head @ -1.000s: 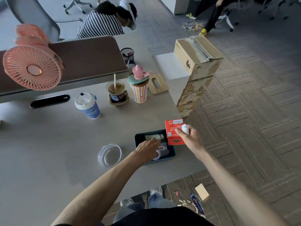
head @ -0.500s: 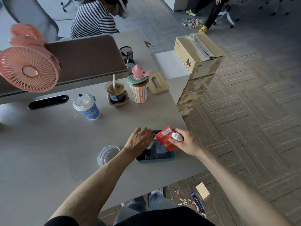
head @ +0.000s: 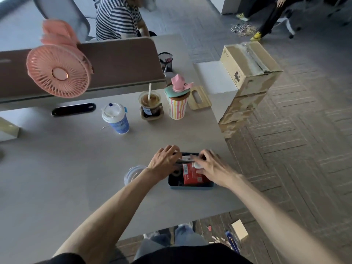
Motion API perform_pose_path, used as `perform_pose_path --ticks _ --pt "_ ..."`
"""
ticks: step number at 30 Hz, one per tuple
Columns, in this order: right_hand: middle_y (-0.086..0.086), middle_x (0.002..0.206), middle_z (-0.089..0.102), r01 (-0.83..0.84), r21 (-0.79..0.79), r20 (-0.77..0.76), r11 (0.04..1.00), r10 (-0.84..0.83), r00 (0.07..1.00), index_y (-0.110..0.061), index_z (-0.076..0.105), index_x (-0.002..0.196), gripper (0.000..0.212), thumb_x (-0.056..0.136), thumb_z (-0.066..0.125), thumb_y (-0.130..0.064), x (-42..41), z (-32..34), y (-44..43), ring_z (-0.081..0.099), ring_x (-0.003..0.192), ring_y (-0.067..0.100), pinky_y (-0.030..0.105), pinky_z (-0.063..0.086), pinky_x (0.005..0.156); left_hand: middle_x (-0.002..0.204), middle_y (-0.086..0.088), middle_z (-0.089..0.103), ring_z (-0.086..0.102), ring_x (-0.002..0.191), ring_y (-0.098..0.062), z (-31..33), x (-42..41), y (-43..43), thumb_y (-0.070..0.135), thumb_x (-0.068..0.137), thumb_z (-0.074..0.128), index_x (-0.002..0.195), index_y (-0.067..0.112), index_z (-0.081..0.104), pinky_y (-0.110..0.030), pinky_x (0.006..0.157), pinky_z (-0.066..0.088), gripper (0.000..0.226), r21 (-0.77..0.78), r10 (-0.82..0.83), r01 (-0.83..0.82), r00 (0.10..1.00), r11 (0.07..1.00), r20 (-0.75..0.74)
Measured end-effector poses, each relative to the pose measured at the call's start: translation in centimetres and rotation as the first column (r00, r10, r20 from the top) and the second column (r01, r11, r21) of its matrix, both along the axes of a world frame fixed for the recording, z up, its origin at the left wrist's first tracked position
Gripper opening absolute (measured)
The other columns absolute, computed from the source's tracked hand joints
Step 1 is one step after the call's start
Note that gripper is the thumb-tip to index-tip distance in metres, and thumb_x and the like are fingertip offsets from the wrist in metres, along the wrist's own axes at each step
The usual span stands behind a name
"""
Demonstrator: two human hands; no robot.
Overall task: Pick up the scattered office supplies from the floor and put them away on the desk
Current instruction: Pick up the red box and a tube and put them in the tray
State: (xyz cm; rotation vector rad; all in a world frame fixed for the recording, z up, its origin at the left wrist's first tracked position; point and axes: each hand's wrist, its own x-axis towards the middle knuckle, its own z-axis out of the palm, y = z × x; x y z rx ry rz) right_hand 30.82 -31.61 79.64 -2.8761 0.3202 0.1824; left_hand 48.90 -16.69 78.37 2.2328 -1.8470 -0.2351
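A person stood at a grey desk (head: 57, 168) and looked down at both bare forearms reaching forward. Near the desk's right edge sat a small dark tray (head: 190, 186). Both hands met over it. The left hand (head: 164, 161) lay over the tray's left side, palm down with fingers curled; whether it gripped anything could not be told. The right hand (head: 211, 166) covered the tray's right side, its fingers closed around a small white bottle (head: 197, 165) and resting on a red box (head: 191, 174) that lay flat inside the tray. A roll of tape (head: 176, 172) showed in the tray's left part, partly under the left hand. Just left of the tray stood a clear bowl (head: 133, 173), partly hidden by the left forearm.

Farther back on the desk stood a blue-and-white cup (head: 116, 121), an iced coffee (head: 150, 105) with a straw, and a striped cup (head: 178, 105) with a pink topper. A pink fan (head: 57, 71) was clipped to a brown divider (head: 118, 60).

On the carpet below the desk's near edge, beside the person's feet, lay a tan pad (head: 239, 229), a blue item (head: 231, 239) and small scattered pieces, too small to identify. A stack of cardboard boxes (head: 247, 73) stood right of the desk.
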Motion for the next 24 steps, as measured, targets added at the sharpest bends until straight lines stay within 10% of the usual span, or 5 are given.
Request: perform_pose_path --ticks 10,16,24 --pt "0.000 0.125 0.057 0.051 0.150 -0.055 0.987 -0.043 0.998 -0.018 0.056 0.132 0.044 0.089 0.065 -0.023 -1.3 -0.6 0.1 0.047 0.111 0.019 0.040 0.042 0.099 0.120 -0.004 0.056 0.053 0.107 -0.024 -0.6 -0.2 0.0 0.034 0.080 0.069 0.112 0.015 0.061 -0.039 0.081 0.049 0.039 0.002 -0.008 0.008 1.000 1.000 -0.014" --pt "0.008 0.125 0.057 0.325 0.419 -0.003 0.848 -0.357 0.934 -0.012 0.051 0.136 0.050 0.088 0.065 -0.013 -0.4 0.7 0.1 0.054 0.115 0.024 0.032 0.044 0.096 0.136 0.001 0.045 0.040 0.124 -0.019 -0.6 0.3 0.1 0.041 0.086 0.061 0.127 0.024 0.053 -0.037 0.096 0.040 0.045 0.124 0.008 -0.002 0.998 0.992 -0.054" --pt "-0.001 0.106 0.064 0.420 0.423 -0.234 0.803 -0.351 0.907 -0.020 0.052 0.123 0.050 0.082 0.070 -0.042 2.3 1.4 3.0 0.060 0.078 0.014 0.029 0.047 0.065 0.119 0.000 0.059 0.051 0.110 -0.021 -0.1 1.0 2.0 0.016 0.092 0.051 0.113 0.019 0.063 -0.039 0.082 0.050 0.024 -0.024 0.289 -0.312 0.903 0.950 -0.318"
